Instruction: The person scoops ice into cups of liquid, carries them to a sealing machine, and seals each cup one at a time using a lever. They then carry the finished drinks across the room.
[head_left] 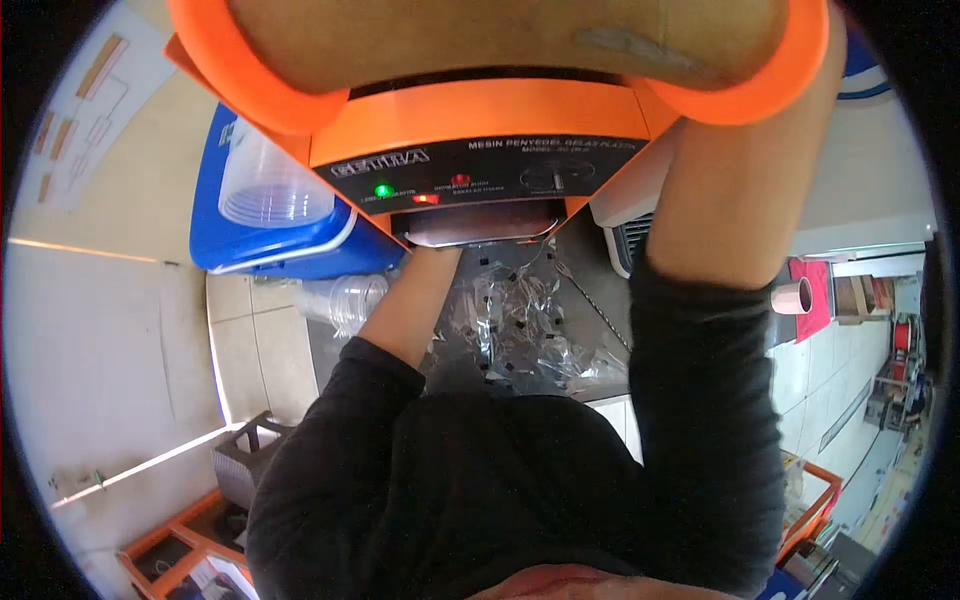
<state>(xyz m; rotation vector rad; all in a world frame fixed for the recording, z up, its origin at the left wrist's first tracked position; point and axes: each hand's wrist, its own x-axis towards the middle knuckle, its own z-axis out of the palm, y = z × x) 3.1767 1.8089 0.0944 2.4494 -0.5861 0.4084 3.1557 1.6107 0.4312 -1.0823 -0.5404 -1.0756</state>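
Note:
An orange cup-sealing machine (480, 125) fills the top of the view, with a black control panel, a green light (381, 190) and a red light (425, 199). My left forearm (410, 300) reaches up under the machine's metal sealing plate (480, 222), which hides the hand. My right forearm (720, 200) rises beside the machine's right side, and its hand is hidden behind the orange upper part (760, 95). Both arms wear black sleeves.
A stack of clear plastic cups (268, 185) stands on a blue box (270, 250) to the left, with another clear cup (345, 300) lying below it. Crumpled plastic film (510, 320) and a thin metal rod (595, 300) lie on the counter. A pink tape roll (793, 296) sits at right.

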